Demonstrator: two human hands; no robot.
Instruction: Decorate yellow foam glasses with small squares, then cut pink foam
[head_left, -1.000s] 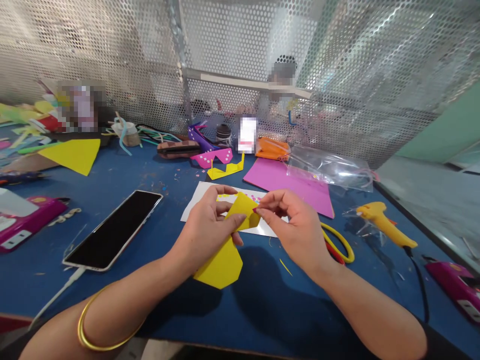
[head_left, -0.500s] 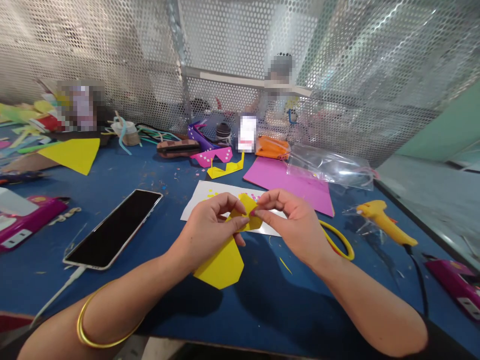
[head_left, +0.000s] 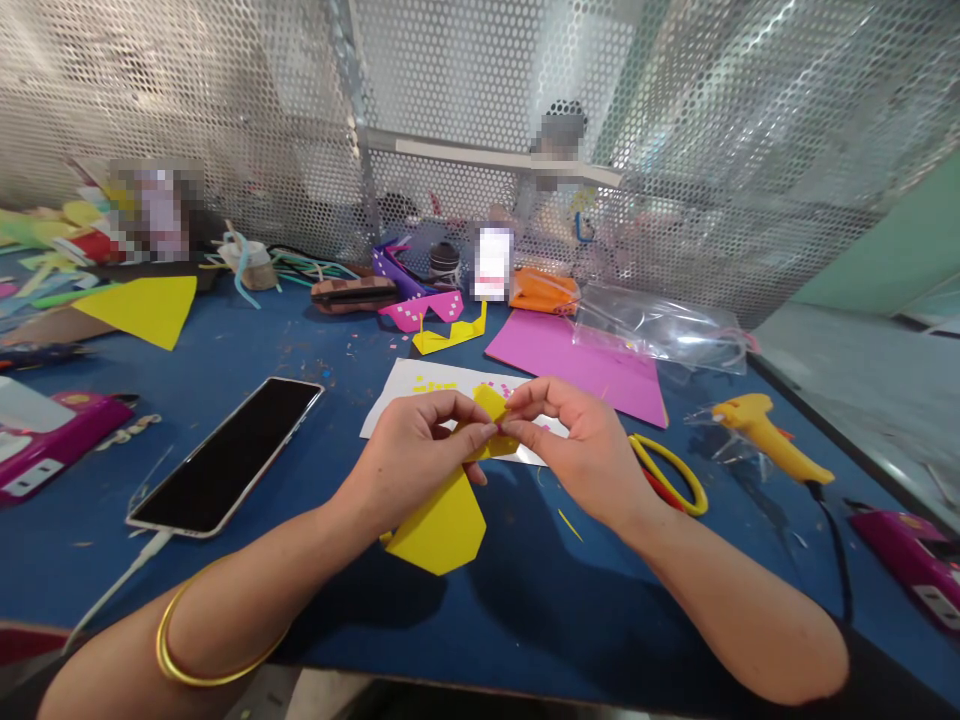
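My left hand [head_left: 412, 450] grips a yellow foam cut-out [head_left: 442, 525] between thumb and fingers, with one wide lobe hanging below the palm. At the cut-out's upper part, the fingertips of my right hand [head_left: 589, 450] are pinched together, and a tiny pink piece shows at them. Both thumbs nearly meet there. Beneath the hands lies a white sheet [head_left: 386, 405] with small yellow and pink squares on it. Beyond it are yellow foam glasses [head_left: 450, 338] and pink foam glasses [head_left: 424, 312] with pale squares. Yellow-handled scissors [head_left: 694, 490] lie partly behind my right wrist.
On the left lies a phone [head_left: 229, 455] with a cable plugged in. A yellow glue gun [head_left: 776, 440] rests at the right, its cord running forward. Behind are a pink sheet [head_left: 592, 365], an orange pouch [head_left: 544, 290] and a clear plastic bag [head_left: 660, 330]. A perforated metal screen [head_left: 465, 70] borders the table.
My right fingertips have moved slightly left and closer to my left thumb, onto the cut-out. The pink bit at them has shifted along. The rest looks unmoved.
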